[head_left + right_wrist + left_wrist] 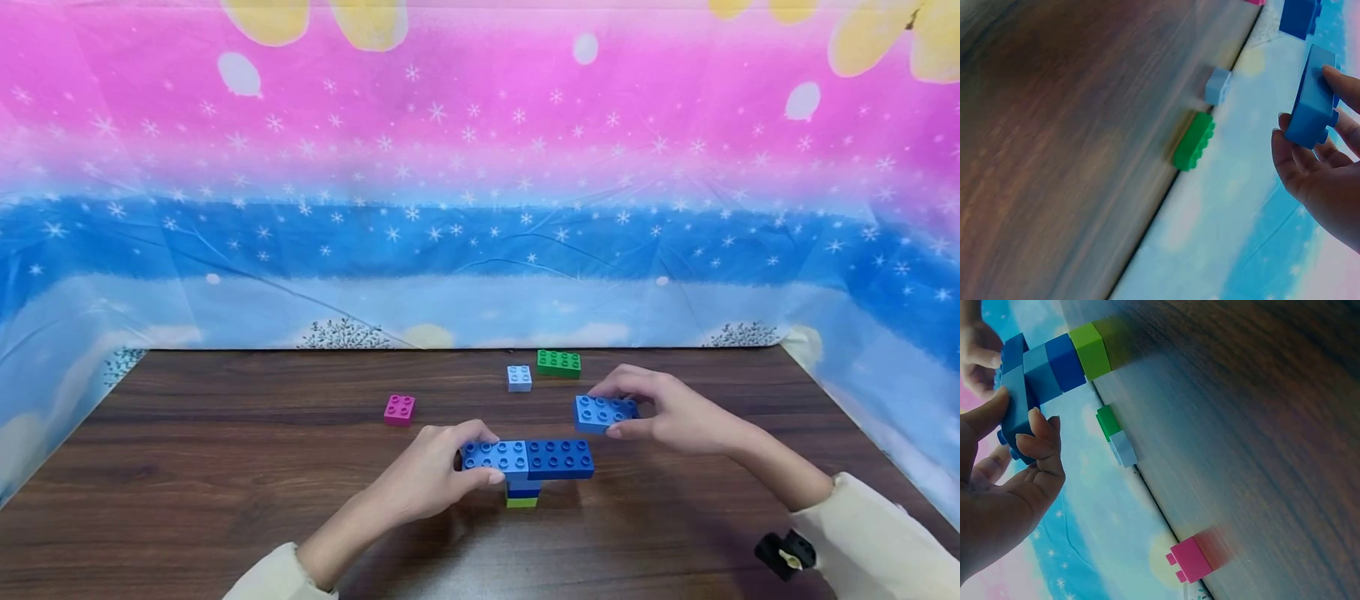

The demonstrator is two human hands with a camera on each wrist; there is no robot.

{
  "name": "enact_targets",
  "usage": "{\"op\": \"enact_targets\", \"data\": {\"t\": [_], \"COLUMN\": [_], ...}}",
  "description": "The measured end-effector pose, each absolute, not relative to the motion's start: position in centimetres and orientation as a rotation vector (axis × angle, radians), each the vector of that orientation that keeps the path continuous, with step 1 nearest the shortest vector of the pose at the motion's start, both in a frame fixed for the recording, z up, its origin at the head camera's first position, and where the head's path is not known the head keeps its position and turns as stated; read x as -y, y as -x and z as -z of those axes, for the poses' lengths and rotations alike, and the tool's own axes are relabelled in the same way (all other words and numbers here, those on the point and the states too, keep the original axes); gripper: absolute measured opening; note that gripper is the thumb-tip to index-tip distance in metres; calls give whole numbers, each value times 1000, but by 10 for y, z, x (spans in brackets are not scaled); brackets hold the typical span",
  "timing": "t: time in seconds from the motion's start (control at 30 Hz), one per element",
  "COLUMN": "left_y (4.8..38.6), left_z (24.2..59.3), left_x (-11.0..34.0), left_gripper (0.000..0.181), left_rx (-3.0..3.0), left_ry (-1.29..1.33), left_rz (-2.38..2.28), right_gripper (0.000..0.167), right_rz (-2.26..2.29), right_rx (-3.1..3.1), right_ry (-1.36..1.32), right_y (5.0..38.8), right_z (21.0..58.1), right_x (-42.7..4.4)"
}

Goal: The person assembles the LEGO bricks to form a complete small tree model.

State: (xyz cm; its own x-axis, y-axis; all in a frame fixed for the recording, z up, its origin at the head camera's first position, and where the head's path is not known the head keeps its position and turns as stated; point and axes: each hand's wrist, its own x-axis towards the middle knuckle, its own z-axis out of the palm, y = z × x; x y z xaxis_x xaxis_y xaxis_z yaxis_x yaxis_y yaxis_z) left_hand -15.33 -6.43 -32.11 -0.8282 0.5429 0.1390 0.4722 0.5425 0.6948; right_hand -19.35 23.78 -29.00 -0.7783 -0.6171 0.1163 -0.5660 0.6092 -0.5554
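Observation:
In the head view my left hand [431, 472] grips the left end of a light blue building block [497, 456]. That block and a dark blue block [560, 459] lie side by side across the top of a narrow stack, whose lime green block [522, 502] stands on the table. From the left wrist, the stack shows the lime block [1090, 351] at its bottom. My right hand [671, 412] pinches a separate blue block [600, 413], held in the air behind and right of the dark blue one. The right wrist view shows this block [1315, 97] between thumb and fingers.
On the brown table [225, 483] lie a pink block [400, 410] to the left, a pale blue block [519, 378] and a green block [558, 363] toward the back. A patterned cloth [450, 250] rises along the table's back and sides. A black object [783, 556] is beside the right sleeve.

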Motion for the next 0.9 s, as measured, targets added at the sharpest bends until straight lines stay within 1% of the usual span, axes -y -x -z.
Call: {"op": "enact_targets", "data": {"t": [0.3, 0.9], "left_y": [153, 155], "left_z": [321, 319], "left_x": [64, 65], "left_gripper": [27, 26], "left_rx": [-2684, -2659], "left_ry": [-889, -878], "left_rz": [-1158, -1159], "right_gripper": [35, 36], "right_rz": [914, 976], "right_rx": [-2684, -2555], "right_ry": [1059, 1155], "right_y": [186, 176], "right_z": [285, 293], "right_x": [-221, -190]}}
